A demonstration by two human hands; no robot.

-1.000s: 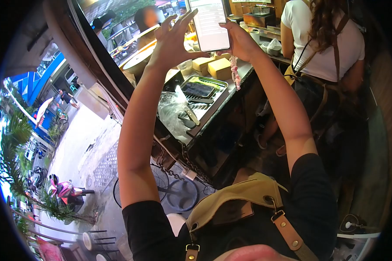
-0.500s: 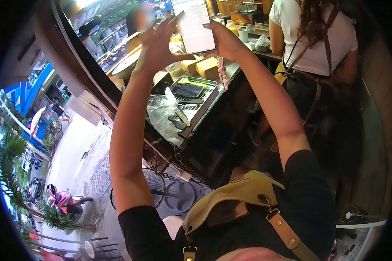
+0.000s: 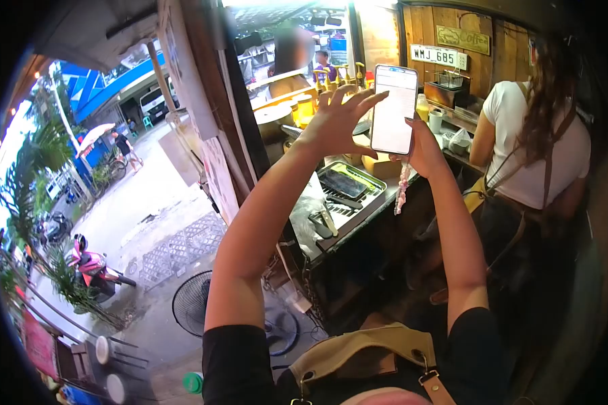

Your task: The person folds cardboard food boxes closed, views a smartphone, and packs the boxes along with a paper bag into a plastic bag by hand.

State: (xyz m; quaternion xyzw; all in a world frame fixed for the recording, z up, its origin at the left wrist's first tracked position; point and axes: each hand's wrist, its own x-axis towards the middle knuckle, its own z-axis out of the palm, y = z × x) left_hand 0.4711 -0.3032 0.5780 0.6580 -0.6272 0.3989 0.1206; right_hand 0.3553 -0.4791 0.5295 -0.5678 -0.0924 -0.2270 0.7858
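A phone (image 3: 393,111) with a bright white screen of small text stands upright in my right hand (image 3: 424,150), whose thumb lies on the screen's right edge. A pink beaded strap (image 3: 402,189) hangs below it. My left hand (image 3: 338,127) is raised at the phone's left side with its fingers spread, one fingertip by the screen's edge. Beneath both hands, a metal tray (image 3: 375,198) on the counter holds a dark device (image 3: 343,181). Beside the tray lie clear plastic and a knife (image 3: 328,219).
A co-worker in a white top (image 3: 520,152) stands at the right, facing away. A standing fan (image 3: 192,304) is at lower left, near stools (image 3: 116,388). Outside are a pink motorbike (image 3: 91,266) and a walking person (image 3: 123,145). Yellow pump bottles (image 3: 305,108) line the counter.
The view has tilted up and swung left, so the phone, hands and counter appear lower and further right. A licence plate and coffee sign now show. My right hand has kept its hold.
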